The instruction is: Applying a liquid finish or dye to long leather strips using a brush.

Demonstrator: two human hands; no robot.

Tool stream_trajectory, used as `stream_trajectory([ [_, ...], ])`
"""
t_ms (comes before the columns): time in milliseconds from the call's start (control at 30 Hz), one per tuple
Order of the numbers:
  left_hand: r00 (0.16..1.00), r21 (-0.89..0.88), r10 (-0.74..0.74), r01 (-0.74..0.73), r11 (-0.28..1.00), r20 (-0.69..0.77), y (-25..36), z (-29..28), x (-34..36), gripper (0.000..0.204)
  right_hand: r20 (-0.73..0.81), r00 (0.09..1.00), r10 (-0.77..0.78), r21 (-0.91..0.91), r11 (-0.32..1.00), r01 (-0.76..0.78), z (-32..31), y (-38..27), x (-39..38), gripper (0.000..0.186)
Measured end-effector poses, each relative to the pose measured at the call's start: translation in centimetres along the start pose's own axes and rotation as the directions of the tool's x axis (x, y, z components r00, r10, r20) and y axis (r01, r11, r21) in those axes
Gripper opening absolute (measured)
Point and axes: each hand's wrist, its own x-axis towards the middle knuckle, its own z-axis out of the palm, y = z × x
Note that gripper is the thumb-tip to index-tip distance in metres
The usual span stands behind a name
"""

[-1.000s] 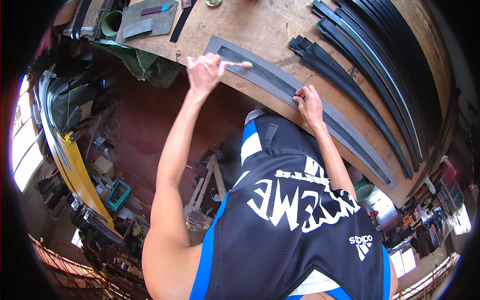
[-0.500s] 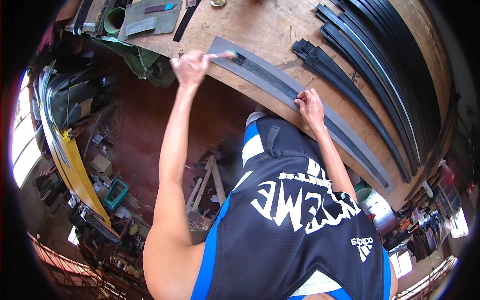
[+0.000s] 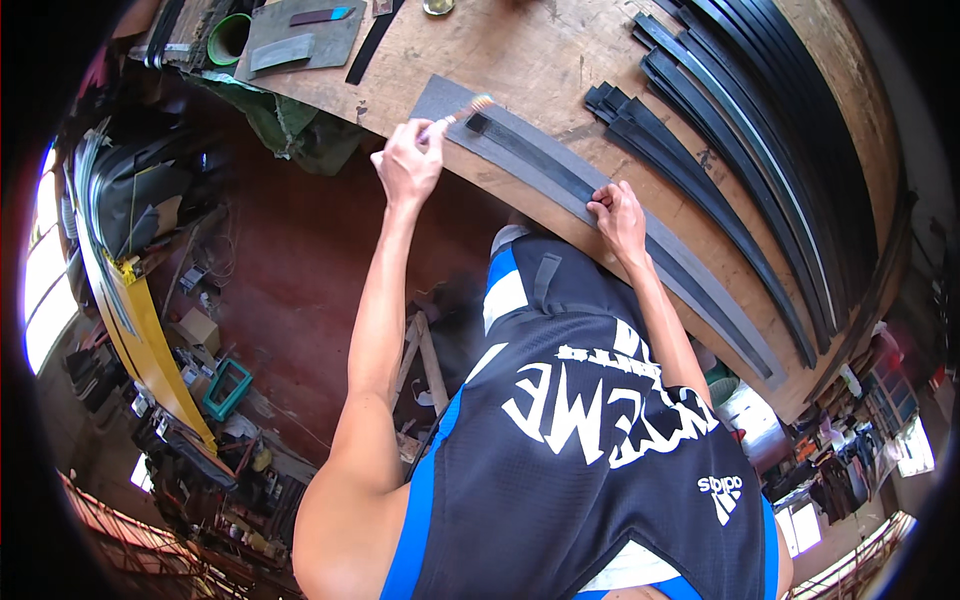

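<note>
A long grey strip [image 3: 560,158] lies along the bench's near edge, with a narrower black strip [image 3: 545,170] running down its middle. My left hand [image 3: 410,162] is closed round the handle of a small brush [image 3: 462,113]. The brush's pale, multicoloured bristles are over the left end of the grey strip, close to the black strip's end; whether they touch is unclear. Farther right, my right hand [image 3: 622,218] has its thumb and fingertips pinched together at the black strip. The fingers hide just what they grip.
Bundles of black strips [image 3: 690,180] lie on the wooden bench [image 3: 520,50] at right. At far left are a grey board [image 3: 345,45] with a blue-tipped tool [image 3: 322,17] and a green tin [image 3: 230,38]. A small round container [image 3: 437,6] stands at the back.
My left hand has moved right and slightly nearer me, and the brush now tilts up to the right. The right hand stays at the same spot on the strip.
</note>
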Motion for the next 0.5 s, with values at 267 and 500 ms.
stream_trajectory([
  [267,0.985,0.267,0.171,-0.164,0.95,-0.002,3.0,4.1,2.2,0.054,0.019,0.999,0.026,-0.008,1.0,-0.025,0.0,0.2,0.2,0.013],
  [500,0.931,0.533,0.222,-0.349,0.771,0.288,3.0,3.2,9.0,0.043,-0.004,1.0,-0.017,0.0,1.0,0.017,0.1,0.4,0.1,0.012],
])
